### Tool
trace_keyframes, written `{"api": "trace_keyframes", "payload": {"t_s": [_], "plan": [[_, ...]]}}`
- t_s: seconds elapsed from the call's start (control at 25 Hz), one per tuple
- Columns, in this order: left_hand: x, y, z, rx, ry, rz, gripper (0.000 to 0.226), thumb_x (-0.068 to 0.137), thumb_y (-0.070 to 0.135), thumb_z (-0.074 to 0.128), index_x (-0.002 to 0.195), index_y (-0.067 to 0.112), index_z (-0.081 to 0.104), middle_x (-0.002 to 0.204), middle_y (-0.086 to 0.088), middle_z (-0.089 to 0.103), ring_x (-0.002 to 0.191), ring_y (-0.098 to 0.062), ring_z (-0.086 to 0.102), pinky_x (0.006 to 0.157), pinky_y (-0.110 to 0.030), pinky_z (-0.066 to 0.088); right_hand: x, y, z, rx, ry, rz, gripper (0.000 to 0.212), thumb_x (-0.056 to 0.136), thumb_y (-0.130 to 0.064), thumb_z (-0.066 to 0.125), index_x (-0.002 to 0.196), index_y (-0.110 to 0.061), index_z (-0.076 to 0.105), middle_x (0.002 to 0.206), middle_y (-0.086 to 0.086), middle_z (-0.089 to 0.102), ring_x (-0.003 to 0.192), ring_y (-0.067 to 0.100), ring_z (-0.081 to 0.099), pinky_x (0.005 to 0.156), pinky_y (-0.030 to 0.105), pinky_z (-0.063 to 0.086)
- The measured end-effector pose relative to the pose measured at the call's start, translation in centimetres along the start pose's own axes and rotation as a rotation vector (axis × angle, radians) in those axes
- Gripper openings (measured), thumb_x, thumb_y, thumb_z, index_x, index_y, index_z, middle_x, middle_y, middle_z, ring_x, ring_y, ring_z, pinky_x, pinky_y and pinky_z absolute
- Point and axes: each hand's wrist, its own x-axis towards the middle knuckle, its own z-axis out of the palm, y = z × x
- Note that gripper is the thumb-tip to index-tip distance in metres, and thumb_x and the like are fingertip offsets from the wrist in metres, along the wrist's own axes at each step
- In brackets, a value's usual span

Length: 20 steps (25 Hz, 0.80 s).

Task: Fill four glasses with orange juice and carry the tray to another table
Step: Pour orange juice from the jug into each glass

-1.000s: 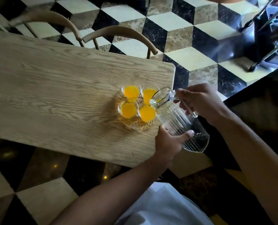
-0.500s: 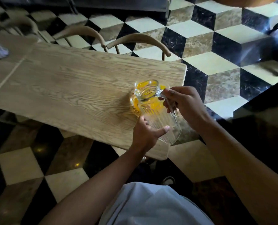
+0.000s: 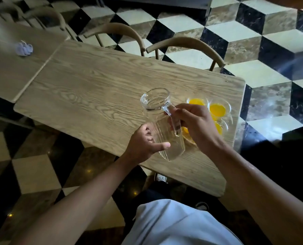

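Observation:
An empty ribbed glass pitcher is held above the wooden table, nearly upright. My right hand grips its handle. My left hand cups the lower body of the pitcher. To the right of the pitcher, glasses of orange juice stand on a clear glass tray near the table's right end. My right hand and wrist hide part of the tray and the nearer glasses.
Two curved wooden chairs stand along the table's far side. A second table adjoins on the left with a small bluish object on it. Checkered tile floor surrounds everything.
The pitcher has gone from tilted over the glasses to nearly upright and has moved left off the tray. The view has shifted, so the tray now sits to the right of both hands.

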Motion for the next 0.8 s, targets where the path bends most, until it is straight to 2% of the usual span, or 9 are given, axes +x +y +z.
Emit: {"api": "trace_keyframes", "payload": {"t_s": [0.08,0.16,0.2,0.32,0.44,0.56,0.64,0.72,0.8], "plan": [[2.7,0.3,-2.7,0.006,-0.041,0.005,0.091,0.043,0.038,0.100,0.121,0.012,0.061,0.122,-0.013,0.077,0.111,-0.027,0.080,0.102,-0.050,0.065,2.4,0.2,1.9,-0.007,0.022,0.012,0.026,0.085,-0.024,0.062,0.071,-0.006,0.075,0.065,0.007,0.068,0.064,0.026,0.059,0.066,0.039,0.046],[5.2,0.7,-4.7,0.015,-0.102,0.018,0.079,0.046,0.028,0.100,0.114,0.020,0.061,0.117,-0.004,0.077,0.099,-0.005,0.080,0.095,-0.034,0.065,4.3,0.5,3.3,-0.034,0.050,0.013,0.026,0.085,-0.024,0.063,0.076,-0.002,0.075,0.067,0.009,0.069,0.067,0.025,0.060,0.067,0.038,0.047],[6.5,1.0,-5.6,0.020,-0.147,0.024,0.075,0.051,0.020,0.099,0.115,0.024,0.060,0.118,-0.001,0.076,0.095,0.001,0.078,0.091,-0.025,0.063,5.2,0.7,3.8,-0.057,0.060,0.008,0.024,0.086,-0.024,0.063,0.073,-0.007,0.075,0.068,0.011,0.069,0.068,0.024,0.060,0.068,0.038,0.047],[10.3,2.0,-7.8,0.059,-0.271,0.051,0.080,0.065,0.000,0.099,0.129,0.024,0.057,0.132,-0.003,0.071,0.106,-0.002,0.076,0.091,-0.015,0.061,6.8,1.0,4.6,-0.186,0.077,-0.043,0.024,0.089,-0.029,0.066,0.069,-0.017,0.073,0.076,0.019,0.072,0.072,0.022,0.062,0.068,0.041,0.048],[14.6,2.8,-9.1,0.163,-0.378,0.118,0.087,0.073,-0.008,0.096,0.143,0.016,0.050,0.139,-0.005,0.067,0.118,-0.002,0.069,0.099,-0.016,0.059,8.2,2.3,4.9,-0.260,0.104,-0.074,0.031,0.091,-0.035,0.069,0.082,-0.006,0.075,0.082,0.025,0.072,0.074,0.032,0.067,0.072,0.057,0.052],[18.7,3.3,-9.3,0.286,-0.458,0.199,0.093,0.067,-0.003,0.100,0.143,0.016,0.049,0.132,0.002,0.068,0.113,0.004,0.070,0.106,-0.018,0.055,8.7,3.7,5.0,-0.287,0.158,-0.045,0.026,0.091,-0.035,0.072,0.096,-0.011,0.079,0.088,0.014,0.078,0.086,0.035,0.075,0.078,0.058,0.057],[20.7,3.7,-9.1,0.401,-0.482,0.296,0.090,0.059,0.018,0.099,0.137,0.018,0.054,0.126,0.008,0.067,0.116,-0.003,0.069,0.107,-0.022,0.054,8.6,4.3,5.3,-0.325,0.177,-0.030,0.021,0.091,-0.033,0.074,0.103,-0.018,0.081,0.097,0.001,0.082,0.093,0.017,0.078,0.082,0.051,0.061],[22.6,4.0,-8.7,0.500,-0.485,0.411,0.090,0.053,0.036,0.096,0.134,0.017,0.059,0.127,0.005,0.067,0.121,-0.014,0.066,0.109,-0.023,0.050,8.5,4.9,5.6,-0.357,0.200,-0.027,0.020,0.092,-0.029,0.076,0.109,-0.019,0.081,0.102,-0.007,0.081,0.099,0.003,0.076,0.086,0.044,0.062],[24.0,3.9,-8.4,0.545,-0.497,0.476,0.091,0.055,0.034,0.096,0.136,0.011,0.061,0.132,-0.004,0.068,0.125,-0.019,0.066,0.111,-0.027,0.051,8.7,5.5,5.8,-0.356,0.240,-0.014,0.022,0.092,-0.027,0.076,0.113,-0.020,0.080,0.104,-0.009,0.080,0.101,-0.001,0.074,0.087,0.038,0.062]]}}
